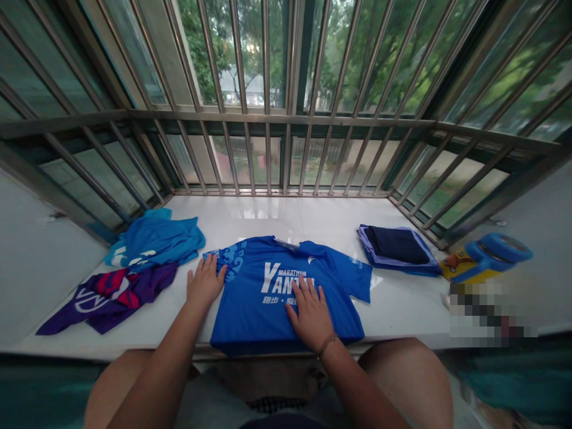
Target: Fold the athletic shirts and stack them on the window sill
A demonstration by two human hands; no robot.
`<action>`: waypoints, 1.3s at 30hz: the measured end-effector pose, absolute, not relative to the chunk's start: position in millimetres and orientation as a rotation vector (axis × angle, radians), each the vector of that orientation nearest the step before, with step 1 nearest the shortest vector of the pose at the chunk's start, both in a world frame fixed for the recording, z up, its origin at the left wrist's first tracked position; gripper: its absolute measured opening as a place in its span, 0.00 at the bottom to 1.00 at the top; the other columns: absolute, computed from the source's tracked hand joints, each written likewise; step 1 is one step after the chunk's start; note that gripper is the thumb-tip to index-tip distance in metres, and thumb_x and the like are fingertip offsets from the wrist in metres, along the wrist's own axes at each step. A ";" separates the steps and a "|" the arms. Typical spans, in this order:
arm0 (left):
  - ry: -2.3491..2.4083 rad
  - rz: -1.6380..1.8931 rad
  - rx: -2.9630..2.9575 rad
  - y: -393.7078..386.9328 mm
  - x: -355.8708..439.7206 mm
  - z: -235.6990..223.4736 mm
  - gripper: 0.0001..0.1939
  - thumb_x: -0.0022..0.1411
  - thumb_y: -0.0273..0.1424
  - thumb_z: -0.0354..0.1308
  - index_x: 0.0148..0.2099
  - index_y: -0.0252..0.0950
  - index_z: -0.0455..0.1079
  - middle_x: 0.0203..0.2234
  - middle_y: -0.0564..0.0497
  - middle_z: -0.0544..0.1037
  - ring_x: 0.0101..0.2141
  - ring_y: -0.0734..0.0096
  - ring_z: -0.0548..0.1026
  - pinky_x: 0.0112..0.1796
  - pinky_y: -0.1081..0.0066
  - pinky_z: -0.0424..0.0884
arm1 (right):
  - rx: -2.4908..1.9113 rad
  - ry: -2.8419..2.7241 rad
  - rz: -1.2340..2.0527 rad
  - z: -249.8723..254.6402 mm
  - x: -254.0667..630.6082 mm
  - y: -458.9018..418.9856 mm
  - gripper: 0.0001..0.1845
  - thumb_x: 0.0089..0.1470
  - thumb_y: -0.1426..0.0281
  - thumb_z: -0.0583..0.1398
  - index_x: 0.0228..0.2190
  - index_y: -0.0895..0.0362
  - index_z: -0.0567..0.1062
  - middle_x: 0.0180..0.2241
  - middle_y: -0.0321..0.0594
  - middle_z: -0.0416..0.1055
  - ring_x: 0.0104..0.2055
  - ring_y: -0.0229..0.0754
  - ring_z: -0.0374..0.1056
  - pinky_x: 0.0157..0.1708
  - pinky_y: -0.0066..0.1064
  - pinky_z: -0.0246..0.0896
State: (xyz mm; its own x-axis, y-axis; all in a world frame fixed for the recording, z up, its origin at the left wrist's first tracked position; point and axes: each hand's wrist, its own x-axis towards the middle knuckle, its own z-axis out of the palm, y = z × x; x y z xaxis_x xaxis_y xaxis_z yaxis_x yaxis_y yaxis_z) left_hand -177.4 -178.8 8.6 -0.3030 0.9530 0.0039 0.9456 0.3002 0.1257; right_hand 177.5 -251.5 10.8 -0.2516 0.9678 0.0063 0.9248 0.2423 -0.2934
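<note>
A blue T-shirt [250,322] with white "Marathon" lettering lies spread face up on the white ledge, its collar toward the window and its hem hanging slightly over the front edge. My left hand [206,280] rests flat at the shirt's left sleeve, fingers extended over the patterned cloth. On the chest print lies my right hand [310,313], palm down with fingers spread, covering part of the lettering. A bracelet [326,347] circles my right wrist. Neither hand grasps anything.
Left on the ledge [214,211] are a crumpled light-blue shirt [161,238] and a purple shirt [96,298]. A folded stack of dark and lilac clothes [397,247] sits right, beside a blue-and-yellow bottle [487,259]. Metal bars [268,119] line the window behind.
</note>
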 end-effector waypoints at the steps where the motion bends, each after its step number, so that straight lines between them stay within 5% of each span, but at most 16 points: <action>1: 2.499 0.146 1.772 -181.8 -179.7 10.0 0.38 0.80 0.48 0.34 0.80 0.34 0.55 0.78 0.38 0.55 0.77 0.45 0.54 0.70 0.32 0.53 | -1.792 -2.319 0.351 9.7 175.9 -253.5 0.38 0.73 0.50 0.51 0.76 0.49 0.59 0.80 0.42 0.42 0.82 0.56 0.36 0.78 0.59 0.30; 8: 2.762 0.111 1.611 -194.7 -174.0 23.6 0.38 0.77 0.44 0.41 0.73 0.17 0.64 0.69 0.18 0.67 0.68 0.28 0.67 0.66 0.25 0.53 | -1.706 -2.430 0.440 4.6 162.1 -287.8 0.41 0.72 0.49 0.53 0.78 0.47 0.53 0.81 0.38 0.40 0.82 0.58 0.35 0.78 0.60 0.34; 14: 2.227 0.182 2.259 -191.4 -137.1 24.7 0.31 0.78 0.39 0.44 0.76 0.34 0.65 0.76 0.37 0.61 0.75 0.47 0.59 0.72 0.42 0.54 | -1.758 -2.362 0.215 39.5 190.2 -244.3 0.34 0.76 0.59 0.46 0.77 0.53 0.58 0.80 0.43 0.45 0.82 0.54 0.36 0.78 0.57 0.36; 21: 2.322 0.149 2.055 -195.7 -142.4 4.6 0.35 0.79 0.48 0.43 0.80 0.40 0.58 0.78 0.39 0.57 0.76 0.42 0.56 0.71 0.36 0.53 | -2.227 -2.216 0.234 29.0 262.7 -165.4 0.39 0.76 0.51 0.46 0.78 0.56 0.54 0.80 0.46 0.44 0.82 0.57 0.40 0.77 0.60 0.36; 27: 2.582 0.165 1.708 -213.1 -200.5 2.2 0.38 0.80 0.48 0.37 0.80 0.32 0.56 0.79 0.36 0.54 0.76 0.41 0.54 0.71 0.37 0.54 | -2.366 -2.092 0.175 14.4 285.0 -173.7 0.41 0.75 0.48 0.41 0.78 0.55 0.52 0.81 0.44 0.41 0.82 0.56 0.38 0.77 0.60 0.34; 32: 2.717 0.290 1.727 -235.0 -221.9 10.5 0.35 0.78 0.41 0.41 0.73 0.20 0.63 0.71 0.23 0.67 0.69 0.37 0.67 0.65 0.42 0.67 | -2.401 -2.071 0.196 16.0 281.0 -175.6 0.42 0.74 0.47 0.40 0.79 0.55 0.50 0.81 0.42 0.40 0.82 0.57 0.37 0.76 0.61 0.35; 36: 2.703 0.389 1.879 -240.9 -212.9 22.1 0.29 0.74 0.28 0.44 0.70 0.23 0.69 0.69 0.26 0.70 0.65 0.38 0.72 0.66 0.42 0.66 | -2.405 -2.065 0.198 16.1 280.3 -173.8 0.42 0.74 0.47 0.39 0.79 0.55 0.50 0.81 0.42 0.40 0.82 0.57 0.37 0.76 0.61 0.36; 39: 2.558 0.427 1.964 -236.7 -193.6 25.7 0.28 0.73 0.26 0.43 0.68 0.26 0.72 0.64 0.32 0.76 0.64 0.47 0.75 0.67 0.52 0.65 | -2.415 -2.061 0.192 14.6 281.6 -173.6 0.42 0.74 0.47 0.39 0.79 0.55 0.50 0.81 0.42 0.40 0.82 0.56 0.36 0.76 0.61 0.36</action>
